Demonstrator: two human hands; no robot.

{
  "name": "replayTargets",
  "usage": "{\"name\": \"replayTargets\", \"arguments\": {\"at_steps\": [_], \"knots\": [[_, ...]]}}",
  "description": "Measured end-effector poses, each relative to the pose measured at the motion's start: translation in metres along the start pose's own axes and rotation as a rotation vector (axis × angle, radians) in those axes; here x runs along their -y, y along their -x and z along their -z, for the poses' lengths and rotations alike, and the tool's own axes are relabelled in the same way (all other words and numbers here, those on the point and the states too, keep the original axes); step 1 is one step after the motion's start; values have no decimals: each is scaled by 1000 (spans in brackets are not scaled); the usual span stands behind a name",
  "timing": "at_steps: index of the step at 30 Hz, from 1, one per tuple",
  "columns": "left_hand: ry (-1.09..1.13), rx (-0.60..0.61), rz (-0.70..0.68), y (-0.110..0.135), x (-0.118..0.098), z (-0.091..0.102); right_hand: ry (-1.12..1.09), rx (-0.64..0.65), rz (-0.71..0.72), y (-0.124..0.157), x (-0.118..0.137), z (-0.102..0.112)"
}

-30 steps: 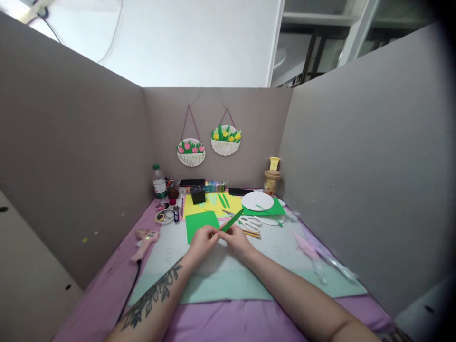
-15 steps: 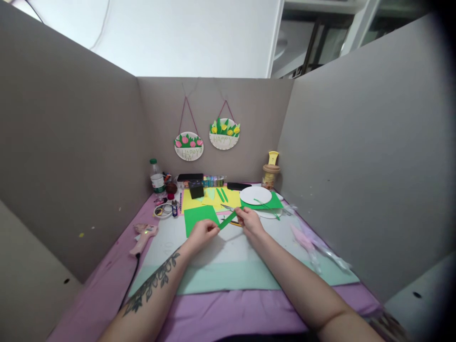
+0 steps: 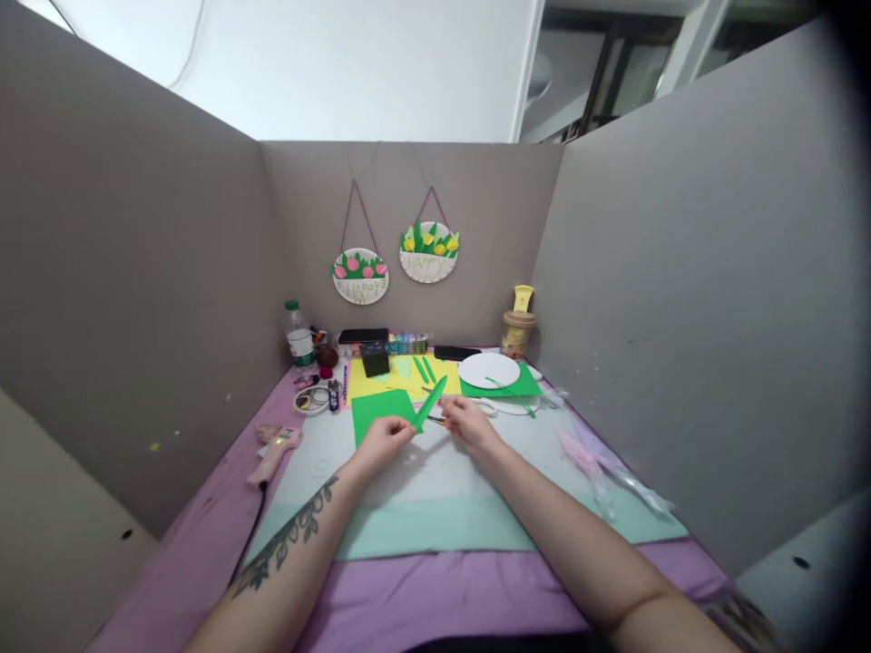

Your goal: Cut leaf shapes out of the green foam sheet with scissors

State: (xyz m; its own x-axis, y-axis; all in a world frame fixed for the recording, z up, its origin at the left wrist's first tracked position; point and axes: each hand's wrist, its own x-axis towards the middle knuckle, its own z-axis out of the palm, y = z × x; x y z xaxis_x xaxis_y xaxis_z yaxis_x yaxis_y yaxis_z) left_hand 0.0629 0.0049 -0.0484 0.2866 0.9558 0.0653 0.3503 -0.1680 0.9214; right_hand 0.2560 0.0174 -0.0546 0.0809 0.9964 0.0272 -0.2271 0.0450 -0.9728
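Observation:
My left hand (image 3: 386, 439) pinches the lower end of a green paper leaf (image 3: 431, 404). The leaf slants up to the right, and its pointed tip is free. Beside it, my right hand (image 3: 468, 423) has its fingers curled together; whatever they hold, if anything, is hidden. A green paper sheet (image 3: 381, 413) lies just beyond my left hand. White-handled scissors (image 3: 487, 407) show partly behind my right hand. A tool with orange and black parts (image 3: 436, 420) lies between the hands, mostly covered. Two narrow green leaves (image 3: 421, 371) rest on yellow paper (image 3: 403, 387) farther back.
A white paper plate (image 3: 488, 370) rests on green paper at the back right. On the left are a pink glue gun (image 3: 275, 453) and a bottle (image 3: 298, 337). A black box (image 3: 374, 360) stands behind the sheet. Plastic bags (image 3: 599, 467) lie right. Grey panels surround the table.
My right hand has let go of the green paper's far end and drawn slightly left and down. The leaf, still in my left hand, now points more steeply upward.

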Motion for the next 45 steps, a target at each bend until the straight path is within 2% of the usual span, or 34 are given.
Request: {"name": "replayTargets", "arguments": {"at_steps": [2, 4, 9, 15, 19, 21, 25, 29, 33, 39, 45], "knots": [[-2, -3, -22, -2, 3, -2, 94, 115, 1, 9, -9, -13], [-13, 11, -40, -2, 6, -4, 123, 124, 13, 12, -13, -20], [-24, 52, -60, -2, 10, -6, 64, -34, 59, 4, -6, -9], [-60, 43, -56, 0, 8, -5, 27, -110, 44, -7, -4, 8], [-85, 27, -59, -1, 11, -2, 55, -234, 78, -22, -4, 21], [-89, 21, -69, -1, 13, -2, 153, -290, 120, -39, -1, 30], [-79, 6, -92, 1, 11, -3, 543, -317, 156, -86, 3, 41], [-107, 3, -114, 4, 3, -4, 730, -319, 91, -133, 0, 38], [-154, -7, -132, 6, -1, -4, 940, -288, 35, -164, -9, 28], [-244, -20, -144, 5, 1, -5, 1119, -243, -30, -187, -18, 21], [-283, -22, -140, 4, 0, -7, 1165, -252, -39, -180, -19, 17]]}}
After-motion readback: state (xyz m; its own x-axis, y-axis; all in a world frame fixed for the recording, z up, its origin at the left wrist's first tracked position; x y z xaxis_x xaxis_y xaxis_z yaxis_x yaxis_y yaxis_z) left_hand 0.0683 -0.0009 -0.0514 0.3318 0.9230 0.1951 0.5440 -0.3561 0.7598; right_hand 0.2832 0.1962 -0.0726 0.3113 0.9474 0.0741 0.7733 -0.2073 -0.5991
